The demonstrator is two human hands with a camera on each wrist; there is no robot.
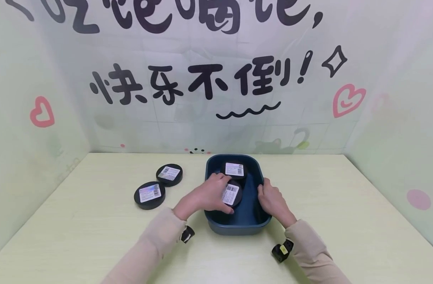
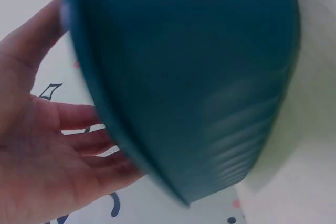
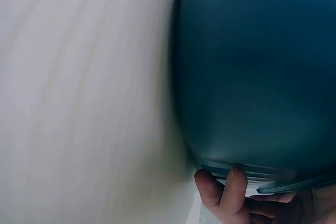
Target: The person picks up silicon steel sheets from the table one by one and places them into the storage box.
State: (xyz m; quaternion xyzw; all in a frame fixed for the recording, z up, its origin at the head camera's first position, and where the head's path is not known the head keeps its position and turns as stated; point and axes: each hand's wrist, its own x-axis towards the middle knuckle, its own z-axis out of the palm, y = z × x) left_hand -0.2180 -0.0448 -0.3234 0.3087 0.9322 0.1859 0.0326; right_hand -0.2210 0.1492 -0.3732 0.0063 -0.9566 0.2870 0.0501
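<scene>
Black discs (image 1: 232,193): 4, 2 in bin (image 1: 238,230); left hand (image 1: 213,193) curled round 1, right hand (image 1: 273,201) gripping bin.

Before you, a pale, wood-toned tabletop (image 1: 319,181) meets a whitish back wall (image 1: 188,134) printed with large black Chinese lettering (image 1: 206,81), a wavy line (image 1: 250,113) below it. Pale, green-tinted side walls flank you: the left wall (image 1: 21,165) bears a pink heart (image 1: 33,115), the right wall (image 1: 394,157) a pinkish spot (image 1: 419,199). The light is soft.
</scene>
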